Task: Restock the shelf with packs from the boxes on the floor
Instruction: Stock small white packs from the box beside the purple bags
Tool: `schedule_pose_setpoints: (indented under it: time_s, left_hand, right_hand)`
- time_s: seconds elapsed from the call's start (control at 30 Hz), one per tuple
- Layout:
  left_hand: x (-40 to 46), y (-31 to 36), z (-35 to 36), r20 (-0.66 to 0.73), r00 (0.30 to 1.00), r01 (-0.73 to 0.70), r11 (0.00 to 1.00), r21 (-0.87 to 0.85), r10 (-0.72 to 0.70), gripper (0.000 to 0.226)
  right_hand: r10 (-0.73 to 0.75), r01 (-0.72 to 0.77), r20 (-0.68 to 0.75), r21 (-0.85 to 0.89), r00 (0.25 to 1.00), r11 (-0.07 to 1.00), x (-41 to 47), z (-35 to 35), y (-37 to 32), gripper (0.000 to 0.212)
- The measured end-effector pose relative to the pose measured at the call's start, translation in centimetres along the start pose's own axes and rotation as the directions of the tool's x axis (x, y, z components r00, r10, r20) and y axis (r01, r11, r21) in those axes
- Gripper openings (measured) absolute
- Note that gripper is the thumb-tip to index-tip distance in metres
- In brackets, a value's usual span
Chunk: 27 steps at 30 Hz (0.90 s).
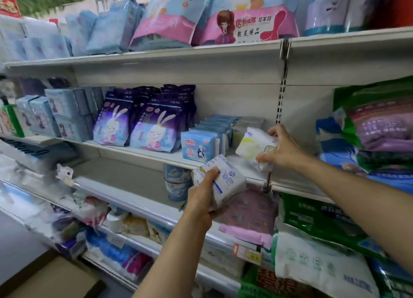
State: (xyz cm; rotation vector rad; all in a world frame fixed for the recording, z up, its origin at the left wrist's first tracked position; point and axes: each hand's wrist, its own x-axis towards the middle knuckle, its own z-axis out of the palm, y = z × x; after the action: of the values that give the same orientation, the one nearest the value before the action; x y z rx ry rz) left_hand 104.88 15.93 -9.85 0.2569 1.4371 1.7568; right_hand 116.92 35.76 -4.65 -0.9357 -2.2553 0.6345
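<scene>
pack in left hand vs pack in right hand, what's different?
Place: the left hand's pack is in front of and below the shelf edge; the right hand's pack is at shelf level, beside the blue packs.
Print: the left hand's pack shows blue print; the right hand's pack shows a pale yellow patch.
Grip: the left hand holds from below; the right hand grips from the side.
Shared: both are small white soft packs.

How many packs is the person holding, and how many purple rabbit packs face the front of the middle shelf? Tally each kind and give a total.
White packs held: 2, one in the left hand and one in the right hand
Purple rabbit packs at the front: 2
Total: 4
</scene>
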Motion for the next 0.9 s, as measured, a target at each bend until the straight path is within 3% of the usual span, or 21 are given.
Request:
schedule_pose_setpoints:
  time_s: [0.1,0.3,0.67,0.9]
  left_hand:
    - [0.7,0.2,-0.4,0.033,0.999,0.03,0.999,0.018,-0.03,0.039]
    - [1.9,0.9,-0.5,0.093,0.995,0.036,0.999,0.013,-0.037,0.038]
    - [3.5,1.5,-1.7,0.118,0.99,0.075,0.997,0.007,-0.076,0.043]
    - [4.0,1.7,-2.5,0.137,0.988,0.071,0.997,0.018,-0.073,0.043]
  right_hand:
    - [-0.083,0.094,0.108,-0.102,0.991,0.99,1.3,1.4,1.2,0.056]
    - [-0.133,0.123,-0.02,-0.274,0.991,0.954,2.5,3.7,0.2,0.056]
    - [-0.108,0.093,-0.016,-0.406,0.994,0.909,5.2,4.9,-0.6,0.055]
    - [-0.114,0.11,0.031,-0.597,0.993,0.795,5.3,4.4,-0.8,0.061]
